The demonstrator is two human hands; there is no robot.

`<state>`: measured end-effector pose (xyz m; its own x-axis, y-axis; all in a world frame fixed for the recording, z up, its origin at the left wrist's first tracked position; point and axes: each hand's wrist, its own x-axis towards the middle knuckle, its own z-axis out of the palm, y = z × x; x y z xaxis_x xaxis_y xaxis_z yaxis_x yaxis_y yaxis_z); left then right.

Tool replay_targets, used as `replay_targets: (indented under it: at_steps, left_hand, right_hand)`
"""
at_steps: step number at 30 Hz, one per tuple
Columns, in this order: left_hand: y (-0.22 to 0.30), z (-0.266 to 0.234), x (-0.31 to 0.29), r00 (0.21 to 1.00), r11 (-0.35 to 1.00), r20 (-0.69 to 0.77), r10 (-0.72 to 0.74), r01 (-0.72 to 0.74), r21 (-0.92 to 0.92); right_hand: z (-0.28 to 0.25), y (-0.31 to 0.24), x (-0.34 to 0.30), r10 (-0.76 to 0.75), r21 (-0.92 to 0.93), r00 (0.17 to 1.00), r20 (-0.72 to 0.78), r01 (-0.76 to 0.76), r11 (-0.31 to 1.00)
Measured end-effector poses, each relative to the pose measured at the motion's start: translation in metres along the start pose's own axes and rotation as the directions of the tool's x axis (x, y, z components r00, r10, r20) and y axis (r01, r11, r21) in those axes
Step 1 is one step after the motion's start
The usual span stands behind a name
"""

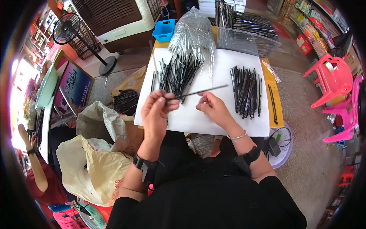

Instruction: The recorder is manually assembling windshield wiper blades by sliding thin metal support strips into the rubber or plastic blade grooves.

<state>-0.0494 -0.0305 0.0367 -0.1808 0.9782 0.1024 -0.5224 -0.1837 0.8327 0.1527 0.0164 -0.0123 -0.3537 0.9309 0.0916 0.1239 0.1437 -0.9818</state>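
My left hand (157,107) pinches one end of a slim black stick (213,88) between thumb and fingers. The stick slants up to the right over the white sheet (187,120). Just below its middle is my right hand (214,110), fingers loosely bent and apart, gripping nothing; whether a fingertip touches the stick I cannot tell. Beyond my left hand, a loose heap of similar black sticks (179,74) spills from a clear plastic bag (193,32). To the right lies a more even row of black sticks (246,91).
A yellow table (272,105) carries the sheet, with more sticks in clear plastic (244,40) at the back. A blue basket (164,30) stands back left. Large bags (93,164) sit at left, near another person's arm (36,168). Pink chairs (331,76) stand at right.
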Motion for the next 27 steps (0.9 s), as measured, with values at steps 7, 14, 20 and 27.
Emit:
replay_targets:
  at_steps: [7, 14, 20, 27]
  left_hand:
    - [-0.042, 0.007, -0.007, 0.929, 0.936, 0.121, -0.350, 0.351, 0.017]
    - [-0.040, 0.010, 0.005, 0.661, 0.680, 0.179, -0.728, 0.666, 0.307]
    - [-0.058, 0.006, 0.020, 0.818, 0.828, 0.134, -0.559, 0.542, 0.146]
    - [-0.080, 0.005, 0.028, 0.888, 0.893, 0.146, -0.436, 0.408, 0.188]
  right_hand:
    - [-0.010, -0.015, -0.001, 0.234, 0.585, 0.972, 0.004, -0.193, 0.788]
    - [-0.008, -0.011, 0.003, 0.228, 0.495, 0.974, -0.018, -0.189, 0.848]
    - [-0.017, 0.015, 0.036, -0.247, -0.572, 0.883, -0.400, -0.030, 0.820]
    - [-0.020, 0.016, 0.068, -0.081, -0.838, 0.946, -0.314, -0.236, 0.491]
